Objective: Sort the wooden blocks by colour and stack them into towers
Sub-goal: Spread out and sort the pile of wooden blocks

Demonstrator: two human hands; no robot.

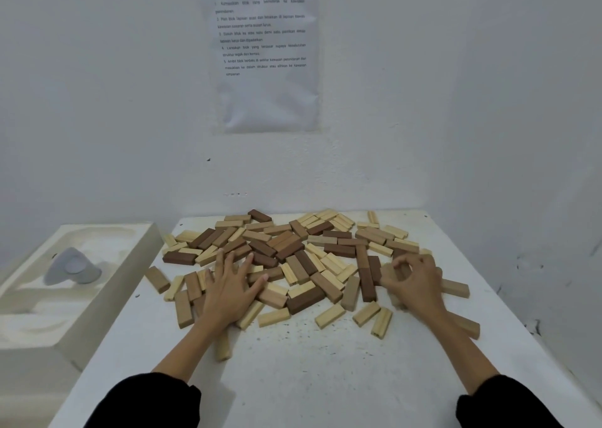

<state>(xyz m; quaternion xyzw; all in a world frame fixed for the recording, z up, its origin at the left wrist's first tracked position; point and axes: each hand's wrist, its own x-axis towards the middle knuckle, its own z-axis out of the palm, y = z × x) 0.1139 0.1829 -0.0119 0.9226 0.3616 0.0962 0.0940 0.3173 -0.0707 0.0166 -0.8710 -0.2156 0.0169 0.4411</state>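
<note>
The left hand (pixel 228 284) is laid flat, fingers spread, on the wooden blocks (pixel 286 248) heaped between and beyond both hands, while the right hand (pixel 413 281) is curled over others, and whether one is gripped cannot be told.

Dozens of wooden blocks (pixel 286 251) in three shades, one left hand (pixel 228 284), one right hand (pixel 413 281), one wall sheet (pixel 265 52)

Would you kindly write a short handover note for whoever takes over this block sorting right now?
Left hand lies flat, fingers straight, on blocks at the pile's near left.
Right hand has fingers curled over blocks at the pile's right; a grip cannot be confirmed.
Blocks: pale, mid-brown and dark brown, mixed in one loose pile on the white table.
Done: nothing sorted, no tower begun.
Left: separate the colours, stack each into a tower.
</note>
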